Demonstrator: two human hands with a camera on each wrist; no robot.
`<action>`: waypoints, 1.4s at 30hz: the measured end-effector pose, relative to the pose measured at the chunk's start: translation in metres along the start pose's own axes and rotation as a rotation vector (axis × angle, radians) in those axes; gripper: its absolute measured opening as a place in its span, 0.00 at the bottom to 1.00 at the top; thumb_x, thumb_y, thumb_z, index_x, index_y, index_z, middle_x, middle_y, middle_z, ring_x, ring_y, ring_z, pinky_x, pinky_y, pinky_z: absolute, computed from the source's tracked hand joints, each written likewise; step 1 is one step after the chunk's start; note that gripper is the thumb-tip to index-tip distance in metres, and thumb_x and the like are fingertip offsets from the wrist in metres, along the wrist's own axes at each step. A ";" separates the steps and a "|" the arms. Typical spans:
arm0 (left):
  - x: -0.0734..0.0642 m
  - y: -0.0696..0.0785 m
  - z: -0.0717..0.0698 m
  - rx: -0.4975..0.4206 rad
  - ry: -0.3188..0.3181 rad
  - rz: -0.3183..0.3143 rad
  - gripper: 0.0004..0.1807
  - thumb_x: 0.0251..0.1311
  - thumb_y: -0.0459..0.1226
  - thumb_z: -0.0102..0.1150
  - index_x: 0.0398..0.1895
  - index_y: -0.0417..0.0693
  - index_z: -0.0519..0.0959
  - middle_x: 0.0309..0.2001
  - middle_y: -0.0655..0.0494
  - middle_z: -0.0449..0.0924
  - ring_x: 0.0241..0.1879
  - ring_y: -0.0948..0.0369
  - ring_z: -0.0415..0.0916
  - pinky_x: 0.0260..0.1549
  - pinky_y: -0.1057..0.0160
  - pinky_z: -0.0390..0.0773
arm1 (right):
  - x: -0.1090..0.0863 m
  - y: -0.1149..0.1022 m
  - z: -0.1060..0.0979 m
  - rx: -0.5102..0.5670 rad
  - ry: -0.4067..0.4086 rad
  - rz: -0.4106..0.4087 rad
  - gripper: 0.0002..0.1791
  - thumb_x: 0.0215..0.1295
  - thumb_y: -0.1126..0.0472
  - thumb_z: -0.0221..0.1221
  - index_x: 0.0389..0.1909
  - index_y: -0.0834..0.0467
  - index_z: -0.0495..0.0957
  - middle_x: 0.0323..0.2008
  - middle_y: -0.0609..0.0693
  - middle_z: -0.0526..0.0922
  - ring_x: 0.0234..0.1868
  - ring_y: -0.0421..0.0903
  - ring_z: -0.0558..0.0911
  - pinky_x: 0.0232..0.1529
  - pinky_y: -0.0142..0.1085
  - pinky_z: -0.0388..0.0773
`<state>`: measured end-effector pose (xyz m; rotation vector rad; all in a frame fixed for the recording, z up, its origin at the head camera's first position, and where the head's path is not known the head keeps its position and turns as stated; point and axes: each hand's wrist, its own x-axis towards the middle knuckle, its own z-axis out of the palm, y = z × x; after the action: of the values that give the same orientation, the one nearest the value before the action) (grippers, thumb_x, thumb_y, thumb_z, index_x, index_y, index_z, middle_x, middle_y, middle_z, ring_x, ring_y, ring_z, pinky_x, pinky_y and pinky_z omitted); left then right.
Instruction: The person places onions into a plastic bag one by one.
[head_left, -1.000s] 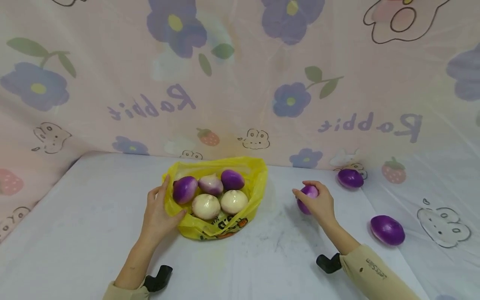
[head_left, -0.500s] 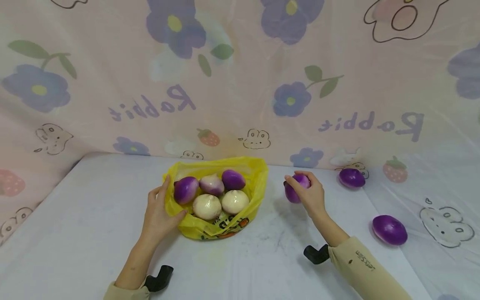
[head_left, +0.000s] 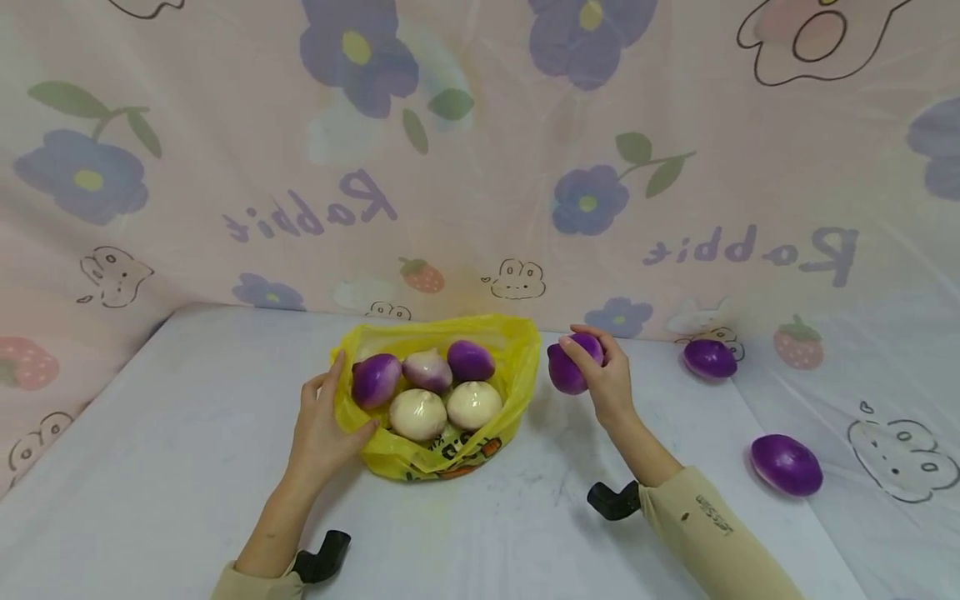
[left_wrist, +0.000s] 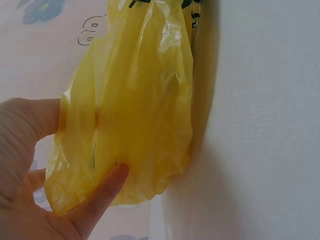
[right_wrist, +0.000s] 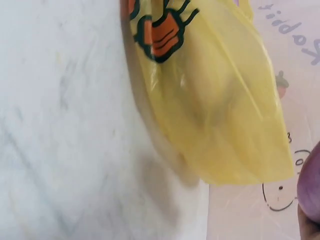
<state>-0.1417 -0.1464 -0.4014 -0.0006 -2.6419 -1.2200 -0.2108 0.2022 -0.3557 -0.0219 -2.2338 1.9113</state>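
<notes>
A yellow plastic bag [head_left: 517, 400] stands with its mouth wide on the table, holding several turnips, some purple side up and two pale side [head_left: 417, 414] up. My left hand [head_left: 322, 429] holds the bag by its left side. In the left wrist view the thumb [left_wrist: 107, 187] lies against the outside of the yellow plastic. Just off the bag's right rim, my right hand [head_left: 603, 375] grips a purple turnip [head_left: 567, 368] raised above the table. Only a sliver of that turnip [right_wrist: 311, 187] shows in the right wrist view.
Two more purple turnips lie at the right: one turnip [head_left: 710, 359] near the back edge, another turnip [head_left: 786, 464] closer to me. The white table [head_left: 187, 417] meets a patterned curtain [head_left: 465, 183] behind. Black angled pieces [head_left: 322, 557] sit at both wrists.
My right hand has carried the purple turnip leftward and up, from right of the bag to beside its rim. The left hand and the bag stay in place.
</notes>
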 end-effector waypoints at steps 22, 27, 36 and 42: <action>0.000 0.002 0.001 -0.002 0.008 0.018 0.53 0.47 0.33 0.68 0.76 0.45 0.47 0.63 0.28 0.54 0.59 0.34 0.62 0.60 0.35 0.64 | -0.002 -0.011 0.055 0.138 -0.083 -0.093 0.21 0.58 0.56 0.61 0.50 0.63 0.76 0.45 0.49 0.79 0.43 0.44 0.80 0.42 0.34 0.81; 0.000 0.002 0.001 0.001 0.004 0.008 0.54 0.47 0.33 0.68 0.76 0.46 0.47 0.63 0.28 0.54 0.59 0.34 0.62 0.60 0.36 0.64 | -0.003 -0.013 0.068 0.133 -0.120 -0.109 0.22 0.58 0.58 0.62 0.51 0.65 0.74 0.51 0.61 0.78 0.43 0.44 0.80 0.41 0.34 0.81; -0.002 0.000 0.003 0.000 0.033 0.033 0.53 0.45 0.32 0.69 0.75 0.45 0.50 0.62 0.28 0.56 0.57 0.33 0.64 0.57 0.35 0.67 | -0.008 -0.014 0.088 0.111 -0.161 -0.089 0.23 0.57 0.57 0.63 0.51 0.64 0.74 0.52 0.59 0.77 0.45 0.47 0.78 0.42 0.36 0.81; -0.001 0.003 0.003 -0.005 0.008 0.003 0.54 0.46 0.33 0.69 0.76 0.46 0.48 0.64 0.29 0.54 0.59 0.34 0.63 0.59 0.36 0.65 | -0.010 -0.012 0.101 0.044 -0.154 -0.082 0.24 0.56 0.55 0.65 0.51 0.63 0.75 0.52 0.56 0.78 0.48 0.51 0.79 0.45 0.42 0.81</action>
<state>-0.1408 -0.1423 -0.4008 -0.0007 -2.6311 -1.2239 -0.2163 0.1005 -0.3593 0.2272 -2.2482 1.9790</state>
